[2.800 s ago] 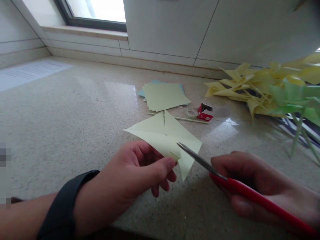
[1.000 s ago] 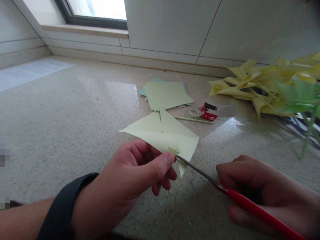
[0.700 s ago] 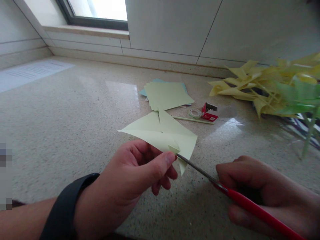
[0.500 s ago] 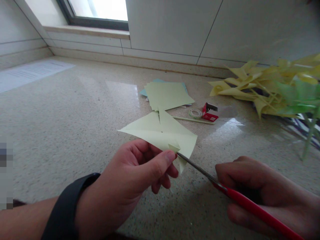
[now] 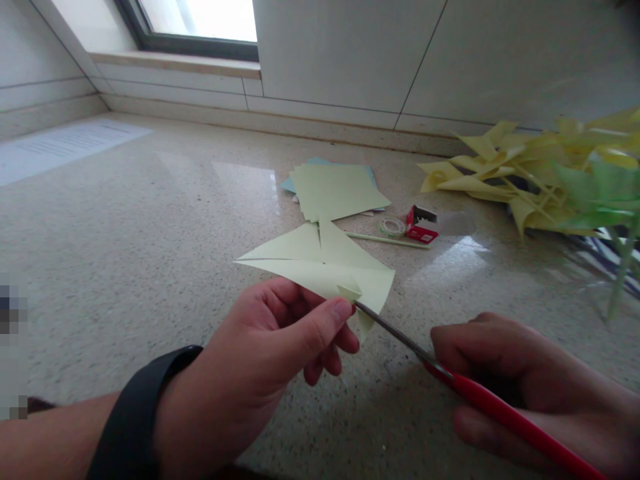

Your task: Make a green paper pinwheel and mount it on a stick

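My left hand (image 5: 295, 333) pinches the near edge of a pale yellow-green paper sheet (image 5: 300, 257) between thumb and fingers. Slits run inward from the sheet's corners, and a small dark dot marks its middle. A little folded flap stands up by my thumb. My right hand (image 5: 525, 380) is closed around the red handles of a pair of scissors (image 5: 500, 403). The blades point left, and their tips reach the paper right beside my left thumb. Part of the sheet's near side is hidden behind my left fingers.
Behind the sheet lies a stack of yellow-green and blue paper squares (image 5: 337, 190). A tape roll (image 5: 393, 227), a small red box (image 5: 421, 225) and a thin stick (image 5: 390, 241) are nearby. Yellow paper pinwheels (image 5: 480, 170) and a green pinwheel (image 5: 600, 190) lie right. A printed page (image 5: 70, 150) lies left.
Very little differs. The paper and both hands stay almost in place; the slit at the sheet's left corner shows a little more clearly, and the flap hanging at the lower right looks slightly shifted.
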`<state>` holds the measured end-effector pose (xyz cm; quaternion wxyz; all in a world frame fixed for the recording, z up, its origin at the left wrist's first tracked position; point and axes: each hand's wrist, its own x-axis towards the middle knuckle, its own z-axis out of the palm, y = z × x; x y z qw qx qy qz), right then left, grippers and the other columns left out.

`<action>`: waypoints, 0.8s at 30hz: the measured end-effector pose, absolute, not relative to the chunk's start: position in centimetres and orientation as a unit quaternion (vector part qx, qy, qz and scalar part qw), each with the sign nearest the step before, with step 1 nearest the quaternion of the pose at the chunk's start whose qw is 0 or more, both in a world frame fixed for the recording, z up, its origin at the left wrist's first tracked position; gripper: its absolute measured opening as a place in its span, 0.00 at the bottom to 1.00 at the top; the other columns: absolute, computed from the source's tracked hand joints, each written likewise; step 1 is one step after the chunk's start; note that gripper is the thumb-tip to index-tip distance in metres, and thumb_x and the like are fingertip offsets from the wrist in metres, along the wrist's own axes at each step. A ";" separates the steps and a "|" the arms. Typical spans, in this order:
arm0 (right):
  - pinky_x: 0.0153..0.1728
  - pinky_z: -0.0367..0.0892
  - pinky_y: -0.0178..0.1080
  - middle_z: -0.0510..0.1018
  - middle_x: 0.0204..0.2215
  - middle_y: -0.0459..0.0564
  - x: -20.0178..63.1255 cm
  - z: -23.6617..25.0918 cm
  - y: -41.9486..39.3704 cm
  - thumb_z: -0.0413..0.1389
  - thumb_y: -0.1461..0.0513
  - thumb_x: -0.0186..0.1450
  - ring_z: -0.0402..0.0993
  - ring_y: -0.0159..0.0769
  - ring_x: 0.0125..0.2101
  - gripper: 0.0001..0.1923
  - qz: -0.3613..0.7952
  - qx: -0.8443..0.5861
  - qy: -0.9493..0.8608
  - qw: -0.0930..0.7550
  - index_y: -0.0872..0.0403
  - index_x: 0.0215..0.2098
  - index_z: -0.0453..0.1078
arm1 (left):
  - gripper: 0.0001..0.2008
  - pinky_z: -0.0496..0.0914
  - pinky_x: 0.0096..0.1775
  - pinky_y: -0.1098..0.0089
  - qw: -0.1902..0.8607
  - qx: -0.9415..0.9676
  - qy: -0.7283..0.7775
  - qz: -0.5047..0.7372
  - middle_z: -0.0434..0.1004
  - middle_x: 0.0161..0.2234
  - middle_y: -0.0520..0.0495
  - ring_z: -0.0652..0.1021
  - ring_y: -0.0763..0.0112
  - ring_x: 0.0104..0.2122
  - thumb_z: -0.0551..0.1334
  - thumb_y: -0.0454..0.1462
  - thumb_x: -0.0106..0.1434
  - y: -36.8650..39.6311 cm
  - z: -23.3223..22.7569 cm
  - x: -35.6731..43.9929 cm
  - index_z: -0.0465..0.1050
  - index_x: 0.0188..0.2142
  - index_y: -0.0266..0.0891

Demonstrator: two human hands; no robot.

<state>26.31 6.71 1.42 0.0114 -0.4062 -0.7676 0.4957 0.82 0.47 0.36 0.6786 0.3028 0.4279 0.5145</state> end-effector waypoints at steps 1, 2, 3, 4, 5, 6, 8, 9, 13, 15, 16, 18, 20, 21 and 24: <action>0.24 0.62 0.34 0.65 0.23 0.44 26.3 1.4 6.7 0.60 0.45 0.60 0.62 0.33 0.25 0.20 0.496 -0.405 -0.768 0.013 0.51 0.24 0.66 | 0.10 0.65 0.22 0.84 0.679 0.302 0.427 0.515 0.80 0.25 0.53 0.74 0.83 0.21 0.70 0.39 0.63 0.5 0.3 0.8 0.79 0.27 0.38; 0.24 0.62 0.34 0.65 0.23 0.44 26.3 1.5 6.7 0.60 0.45 0.61 0.62 0.34 0.26 0.20 0.494 -0.406 -0.769 0.015 0.51 0.24 0.66 | 0.10 0.65 0.22 0.84 0.679 0.302 0.427 0.515 0.80 0.24 0.53 0.73 0.83 0.21 0.70 0.39 0.63 0.5 0.3 0.8 0.79 0.27 0.38; 0.24 0.62 0.34 0.65 0.23 0.44 26.3 1.5 6.7 0.60 0.45 0.60 0.62 0.34 0.26 0.20 0.491 -0.408 -0.770 0.015 0.51 0.24 0.66 | 0.10 0.65 0.22 0.83 0.679 0.303 0.427 0.515 0.80 0.24 0.53 0.73 0.83 0.21 0.70 0.39 0.63 0.5 0.3 0.8 0.79 0.27 0.38; 0.24 0.62 0.34 0.65 0.23 0.44 26.4 1.4 6.7 0.60 0.45 0.60 0.62 0.33 0.26 0.21 0.488 -0.409 -0.771 0.017 0.51 0.24 0.66 | 0.10 0.64 0.21 0.83 0.678 0.304 0.428 0.514 0.80 0.24 0.53 0.73 0.83 0.20 0.70 0.40 0.63 0.5 0.3 0.8 0.79 0.27 0.37; 0.24 0.61 0.34 0.65 0.23 0.44 26.4 1.4 6.7 0.61 0.45 0.60 0.62 0.33 0.26 0.21 0.487 -0.409 -0.772 0.016 0.51 0.24 0.66 | 0.10 0.64 0.21 0.83 0.677 0.305 0.430 0.514 0.80 0.24 0.53 0.73 0.82 0.20 0.70 0.40 0.63 0.6 0.4 0.8 0.79 0.27 0.37; 0.24 0.61 0.34 0.66 0.23 0.44 26.4 1.4 6.8 0.61 0.45 0.60 0.62 0.33 0.25 0.20 0.488 -0.408 -0.771 0.012 0.51 0.24 0.66 | 0.10 0.64 0.21 0.83 0.675 0.305 0.432 0.514 0.80 0.24 0.52 0.73 0.82 0.20 0.70 0.40 0.63 0.6 0.4 0.9 0.78 0.27 0.37; 0.23 0.60 0.34 0.66 0.23 0.44 26.4 1.3 6.8 0.61 0.46 0.61 0.62 0.32 0.25 0.19 0.500 -0.402 -0.767 0.002 0.51 0.25 0.67 | 0.11 0.64 0.21 0.82 0.672 0.303 0.438 0.515 0.80 0.24 0.52 0.73 0.82 0.20 0.70 0.40 0.62 0.6 0.5 1.0 0.78 0.27 0.37; 0.23 0.60 0.33 0.66 0.23 0.44 26.4 1.3 6.8 0.60 0.46 0.61 0.62 0.32 0.25 0.19 0.504 -0.401 -0.765 0.000 0.51 0.25 0.67 | 0.10 0.64 0.21 0.82 0.671 0.300 0.440 0.517 0.80 0.24 0.52 0.73 0.82 0.20 0.70 0.40 0.62 0.6 0.5 1.0 0.78 0.27 0.37; 0.23 0.61 0.33 0.67 0.23 0.44 26.2 1.5 6.7 0.60 0.46 0.61 0.63 0.33 0.25 0.19 0.517 -0.400 -0.756 0.002 0.51 0.25 0.66 | 0.10 0.64 0.22 0.83 0.668 0.294 0.442 0.521 0.80 0.24 0.53 0.74 0.82 0.20 0.70 0.40 0.62 0.6 0.4 1.0 0.79 0.27 0.38; 0.24 0.61 0.33 0.67 0.24 0.44 26.1 1.5 6.7 0.60 0.46 0.61 0.63 0.33 0.25 0.19 0.527 -0.399 -0.750 0.004 0.51 0.25 0.66 | 0.10 0.64 0.21 0.83 0.668 0.292 0.441 0.523 0.80 0.24 0.53 0.73 0.82 0.20 0.70 0.40 0.62 0.6 0.3 1.0 0.79 0.27 0.38; 0.24 0.61 0.33 0.67 0.24 0.43 26.2 1.5 6.7 0.61 0.46 0.61 0.63 0.33 0.25 0.19 0.530 -0.398 -0.749 0.005 0.51 0.25 0.66 | 0.10 0.64 0.21 0.83 0.669 0.292 0.441 0.522 0.80 0.24 0.53 0.73 0.83 0.20 0.70 0.40 0.62 0.6 0.2 1.0 0.79 0.27 0.38; 0.24 0.61 0.34 0.67 0.24 0.43 26.3 1.3 6.8 0.61 0.47 0.61 0.63 0.33 0.26 0.18 0.532 -0.394 -0.750 0.007 0.51 0.26 0.67 | 0.10 0.64 0.22 0.82 0.669 0.293 0.441 0.522 0.80 0.24 0.53 0.73 0.83 0.19 0.70 0.40 0.62 0.6 0.1 1.0 0.79 0.27 0.38; 0.24 0.61 0.33 0.67 0.24 0.43 26.4 1.1 6.9 0.61 0.48 0.62 0.63 0.33 0.26 0.18 0.531 -0.392 -0.751 0.006 0.51 0.26 0.67 | 0.10 0.65 0.22 0.82 0.669 0.294 0.442 0.521 0.80 0.24 0.53 0.73 0.82 0.20 0.70 0.40 0.62 0.6 0.1 1.0 0.79 0.27 0.38; 0.24 0.61 0.33 0.67 0.25 0.43 26.4 1.0 6.9 0.61 0.48 0.62 0.63 0.32 0.26 0.17 0.533 -0.391 -0.750 0.003 0.51 0.27 0.67 | 0.10 0.65 0.22 0.82 0.669 0.293 0.442 0.520 0.80 0.24 0.52 0.73 0.82 0.20 0.70 0.40 0.63 0.5 0.2 1.0 0.79 0.27 0.38; 0.24 0.60 0.33 0.67 0.25 0.43 26.5 1.0 6.9 0.60 0.48 0.63 0.63 0.32 0.26 0.17 0.546 -0.386 -0.744 -0.009 0.50 0.28 0.66 | 0.10 0.64 0.22 0.83 0.669 0.291 0.442 0.521 0.81 0.25 0.52 0.73 0.83 0.20 0.70 0.40 0.63 0.5 0.3 1.1 0.79 0.27 0.38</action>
